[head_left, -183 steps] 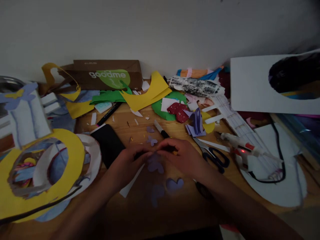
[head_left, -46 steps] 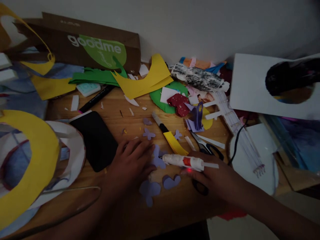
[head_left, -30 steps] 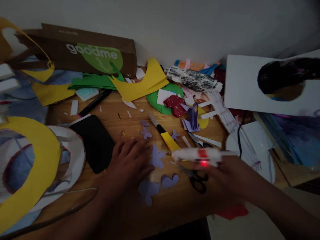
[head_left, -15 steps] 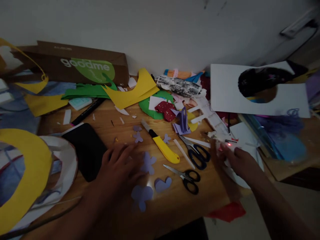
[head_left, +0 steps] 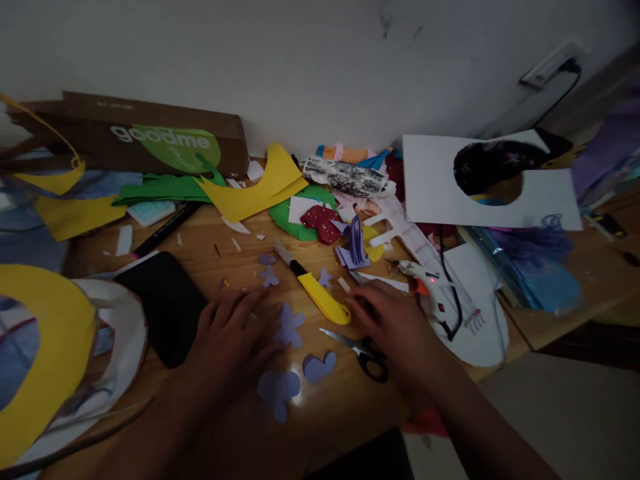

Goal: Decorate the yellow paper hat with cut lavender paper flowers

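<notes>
We see a crowded wooden counter [head_left: 200, 240], with a brown cardboard box [head_left: 165, 137] against the wall and green paper [head_left: 165, 190] and a yellow crescent [head_left: 270, 190] spread in front of it. At the far left a yellow ring [head_left: 55, 333] lies over white ring-shaped pieces, and a flat black slab [head_left: 165, 313] sits just beside our left arm. Farther back on the right are a white board [head_left: 430, 193] with a round opening, a folded purple paper [head_left: 356, 247] and a red speckled scrap [head_left: 321, 223]. The glue gun [head_left: 433, 287], its small red light lit, rests beyond our right wrist, its black cable curling over it. Between our hands the yellow cutter [head_left: 323, 297] lies slantwise, and the black-handled scissors [head_left: 373, 367] are just below it, partly covered by our right hand; both crowd the middle. The purple flower [head_left: 290, 325] lies flat near the centre, with a three-lobed purple piece [head_left: 280, 393] and a curved purple piece [head_left: 319, 367] nearer us. Our left grip [head_left: 245, 330] is loosely spread, palm down, its fingers at the flower's left edge. Our right grip [head_left: 373, 320] is curled beside the cutter's rounded end; we cannot tell whether it holds anything.
</notes>
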A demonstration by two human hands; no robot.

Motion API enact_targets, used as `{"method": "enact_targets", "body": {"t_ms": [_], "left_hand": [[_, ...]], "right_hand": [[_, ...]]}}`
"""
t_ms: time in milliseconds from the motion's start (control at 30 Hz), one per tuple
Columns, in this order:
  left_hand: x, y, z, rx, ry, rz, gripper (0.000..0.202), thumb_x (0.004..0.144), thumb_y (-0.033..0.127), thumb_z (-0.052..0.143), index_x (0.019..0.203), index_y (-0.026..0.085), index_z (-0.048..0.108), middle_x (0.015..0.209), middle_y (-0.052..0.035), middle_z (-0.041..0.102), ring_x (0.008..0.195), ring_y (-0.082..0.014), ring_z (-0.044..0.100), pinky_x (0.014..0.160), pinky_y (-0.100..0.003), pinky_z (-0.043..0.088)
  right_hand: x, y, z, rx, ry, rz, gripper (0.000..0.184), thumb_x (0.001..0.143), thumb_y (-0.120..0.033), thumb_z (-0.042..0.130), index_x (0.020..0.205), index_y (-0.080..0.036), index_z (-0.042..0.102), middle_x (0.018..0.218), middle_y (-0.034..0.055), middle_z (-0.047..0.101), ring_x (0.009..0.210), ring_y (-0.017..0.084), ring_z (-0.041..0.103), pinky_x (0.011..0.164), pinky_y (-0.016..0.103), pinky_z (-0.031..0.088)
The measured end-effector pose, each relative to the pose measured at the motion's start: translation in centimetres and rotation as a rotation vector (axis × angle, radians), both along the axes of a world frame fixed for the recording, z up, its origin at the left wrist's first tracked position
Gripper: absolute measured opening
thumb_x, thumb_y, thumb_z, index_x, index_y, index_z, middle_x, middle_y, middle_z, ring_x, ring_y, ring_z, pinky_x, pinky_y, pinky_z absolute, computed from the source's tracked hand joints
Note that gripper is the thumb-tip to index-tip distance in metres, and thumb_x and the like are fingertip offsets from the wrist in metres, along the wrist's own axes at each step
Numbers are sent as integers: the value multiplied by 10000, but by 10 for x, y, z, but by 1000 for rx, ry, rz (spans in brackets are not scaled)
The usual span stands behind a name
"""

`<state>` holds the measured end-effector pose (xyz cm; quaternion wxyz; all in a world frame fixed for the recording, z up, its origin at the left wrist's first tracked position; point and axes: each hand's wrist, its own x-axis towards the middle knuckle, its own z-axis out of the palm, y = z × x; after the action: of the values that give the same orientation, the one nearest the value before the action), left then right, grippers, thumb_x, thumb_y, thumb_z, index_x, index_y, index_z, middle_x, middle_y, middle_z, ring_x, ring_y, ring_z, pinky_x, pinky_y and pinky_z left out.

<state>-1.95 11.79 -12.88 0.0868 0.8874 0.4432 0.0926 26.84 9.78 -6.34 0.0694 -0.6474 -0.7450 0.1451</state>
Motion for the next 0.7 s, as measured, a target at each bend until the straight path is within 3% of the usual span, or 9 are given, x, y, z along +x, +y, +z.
{"method": "enact_targets", "body": {"t_ms": [67,167,300,467,567,633,700], "left_hand": [[-1,0,0,-10,8,3,497,856,434,690,1336,333,610,1520,-72,497,1308,-388,452,997,-597,385],[-1,-1,1,-28,16,4,516,855,434,692,1353,340,595,1528,-69,486,1319,-388,436,1000,-603,382],[1,-1,3,-33,-6,10,534,843,429,713,1354,342,587,1540,-54,472,1316,-376,439,1006,-583,384],[0,-2,3,-27,-10,20,526,839,424,719,1343,346,593,1539,-48,472,1316,-377,442,1009,-585,380],[0,-2,2,-20,-5,9,508,849,429,706,1335,331,600,1532,-59,479,1318,-375,441,1003,-581,387],[0,-2,2,-16,-6,10,512,848,434,707,1336,327,597,1527,-62,485,1314,-375,443,993,-580,396],[1,-2,2,-19,-9,18,517,847,428,711,1340,330,591,1529,-58,482,1313,-374,442,987,-578,401]], "right_hand": [[-13,21,-12,11,41,107,218,974,-222,505,1116,-221,671,1114,87,680,1053,243,637,932,389,521],[-20,40,-24,19,15,128,250,955,-172,538,1159,-166,683,1116,126,672,1060,279,614,958,445,506],[-19,46,-30,25,39,124,241,929,-166,592,1136,-138,712,1080,147,679,1049,304,612,963,473,494],[-19,43,-30,73,142,48,187,938,-173,566,996,-186,743,996,105,713,968,261,646,904,428,513],[-22,34,-21,-36,512,-179,168,910,-305,638,1023,-215,724,943,57,734,815,197,674,726,331,541],[-25,27,-13,-207,860,-368,248,810,-381,746,1005,-229,723,870,19,731,677,146,641,590,267,494],[-29,23,-6,-340,1073,-481,284,716,-392,818,923,-222,725,792,-9,702,573,97,561,508,225,416]]}}
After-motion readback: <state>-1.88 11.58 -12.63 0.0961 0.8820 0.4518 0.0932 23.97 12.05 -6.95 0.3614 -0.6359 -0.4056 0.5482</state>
